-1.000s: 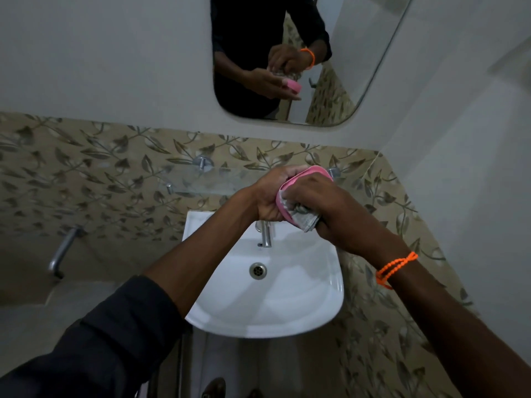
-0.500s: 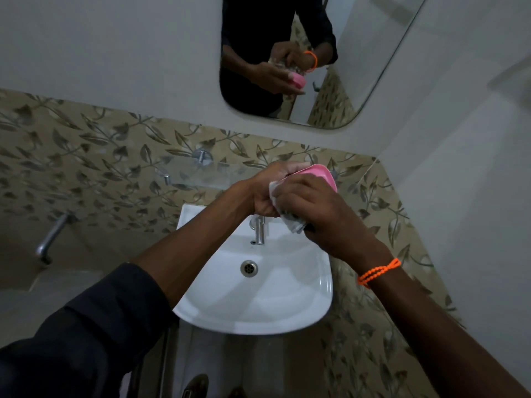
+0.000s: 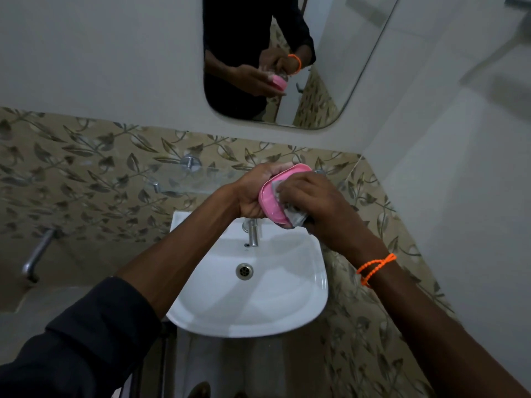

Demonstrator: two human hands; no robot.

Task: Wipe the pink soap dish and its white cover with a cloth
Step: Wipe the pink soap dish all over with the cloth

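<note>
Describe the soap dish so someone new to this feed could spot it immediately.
Start at the white basin under the mirror; above its chrome tap two hands meet. The left hand grips an oval pink soap dish, tilted on edge, while the right hand presses a grey cloth into it. It is the only pink thing there.

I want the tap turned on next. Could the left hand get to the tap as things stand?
Probably not yet: the left hand grips the pink soap dish above the tap. Nothing blocks the way down, but it must first free itself.
</note>
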